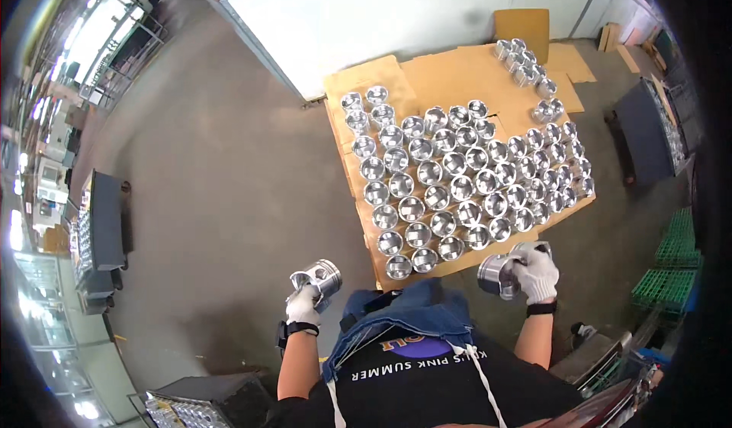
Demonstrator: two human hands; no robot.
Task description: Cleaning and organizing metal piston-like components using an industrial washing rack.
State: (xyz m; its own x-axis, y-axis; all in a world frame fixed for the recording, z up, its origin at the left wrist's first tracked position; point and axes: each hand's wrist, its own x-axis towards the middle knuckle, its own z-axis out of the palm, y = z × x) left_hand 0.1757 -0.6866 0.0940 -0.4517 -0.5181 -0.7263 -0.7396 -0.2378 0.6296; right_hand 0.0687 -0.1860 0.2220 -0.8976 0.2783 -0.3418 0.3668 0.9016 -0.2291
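My left hand (303, 304), in a white glove, is closed on a shiny metal piston (323, 277) held out left of the cardboard's near corner. At the right, my gloved right hand (537, 277) grips another piston (497, 275), tilted, just off the cardboard's near edge. A second metal rim (534, 246) shows behind the right fingers; it seems to be one more piston, partly hidden by the glove. Ahead of me, many pistons (429, 172) stand open end up in rows on cardboard sheets (450, 69).
Another cluster of pistons (522, 63) stands at the cardboard's far right. A white wall (396, 16) rises behind. Dark carts (646, 134) with metal parts stand at right, at left and at lower left. Green wire racks (665, 289) are at the right. Grey floor (236, 168) lies at the left.
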